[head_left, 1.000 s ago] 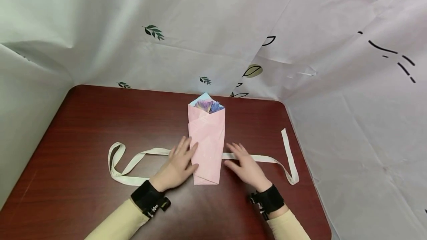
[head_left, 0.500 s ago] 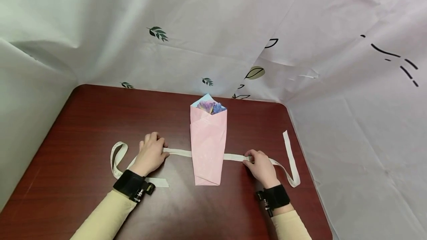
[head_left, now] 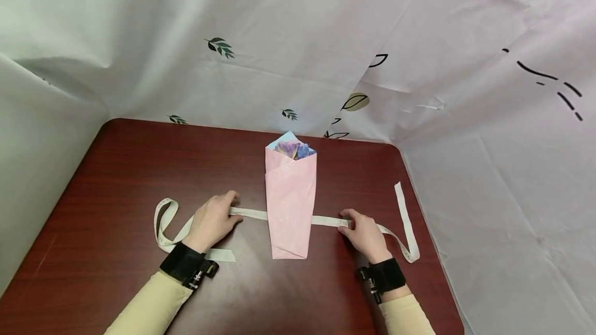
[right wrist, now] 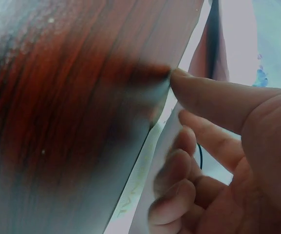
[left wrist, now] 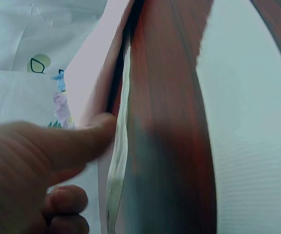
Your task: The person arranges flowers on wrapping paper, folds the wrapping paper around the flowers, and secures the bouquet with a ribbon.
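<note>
A bouquet in pink wrapping paper [head_left: 291, 200], with purple and blue flowers [head_left: 293, 149] at its top, lies on the brown table. The white ribbon [head_left: 251, 213] runs crosswise under it and emerges on both sides. Left of the bouquet, my left hand [head_left: 212, 221] has thumb and index finger spread on either side of the ribbon. In the left wrist view its thumb [left wrist: 82, 141] is blurred, close beside the ribbon. To the right, my right hand [head_left: 365, 234] pinches the ribbon's edges between thumb and index finger; the right wrist view shows the thumb [right wrist: 213, 95] on the ribbon.
The ribbon's left end loops and turns back toward the left wrist. Its right end bends back up near the table's right edge. A pale printed curtain [head_left: 261, 66] stands behind and beside the brown table [head_left: 139, 164].
Both hands have left the bouquet's sides and moved outward to the ribbon. In the last half second the left hand has spread its thumb and index finger; the right has stayed still.
</note>
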A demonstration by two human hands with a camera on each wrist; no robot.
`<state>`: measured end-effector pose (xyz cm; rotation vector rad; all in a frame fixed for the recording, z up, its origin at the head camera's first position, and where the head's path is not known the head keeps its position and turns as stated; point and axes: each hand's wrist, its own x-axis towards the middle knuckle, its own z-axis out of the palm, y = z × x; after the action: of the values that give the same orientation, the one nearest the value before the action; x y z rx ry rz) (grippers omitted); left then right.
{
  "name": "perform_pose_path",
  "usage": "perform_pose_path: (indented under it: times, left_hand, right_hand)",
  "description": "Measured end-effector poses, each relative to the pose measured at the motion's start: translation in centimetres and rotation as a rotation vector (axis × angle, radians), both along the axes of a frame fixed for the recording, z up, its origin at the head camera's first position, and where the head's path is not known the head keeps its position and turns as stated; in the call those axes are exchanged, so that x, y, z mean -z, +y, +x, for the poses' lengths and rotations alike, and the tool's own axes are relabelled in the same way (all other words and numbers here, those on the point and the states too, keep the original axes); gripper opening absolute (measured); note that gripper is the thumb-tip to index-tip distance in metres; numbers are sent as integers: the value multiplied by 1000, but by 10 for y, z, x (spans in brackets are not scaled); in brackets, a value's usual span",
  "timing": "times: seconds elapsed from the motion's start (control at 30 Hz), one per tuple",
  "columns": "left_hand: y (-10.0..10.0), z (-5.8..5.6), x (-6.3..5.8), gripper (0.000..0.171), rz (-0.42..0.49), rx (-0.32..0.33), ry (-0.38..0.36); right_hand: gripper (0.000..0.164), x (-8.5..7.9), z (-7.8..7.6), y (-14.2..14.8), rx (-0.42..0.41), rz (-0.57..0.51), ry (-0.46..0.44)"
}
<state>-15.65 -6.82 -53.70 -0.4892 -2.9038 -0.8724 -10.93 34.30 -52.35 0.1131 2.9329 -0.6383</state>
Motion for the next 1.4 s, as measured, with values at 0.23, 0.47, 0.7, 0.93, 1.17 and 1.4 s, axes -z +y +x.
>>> perform_pose_path:
  times: [0.23,0.47,0.7,0.93,1.17,1.4]
  left_hand:
    - [-3,-3,-3,28,-95,-13,-135]
    - [-3,-2,-10,22,-77,-68,-137]
    - [14,6,-9,9,249,-155,-77]
    - [40,10,-3,18,1039,-92,-137]
    - [60,19,-14,22,1620,-265,-238]
    - [59,23,-22,25,1953,-424,-637]
  right_hand:
    - [22,-3,0,3,36,10,-57]
    - [23,-5,5,2,59,4,-106]
    - [16,-9,10,-9,99,-116,118]
    - [35,-6,9,-33,346,-898,125]
    - [23,-7,10,-62,608,-1537,139]
    - [55,-15,10,-71,809,-1958,-69]
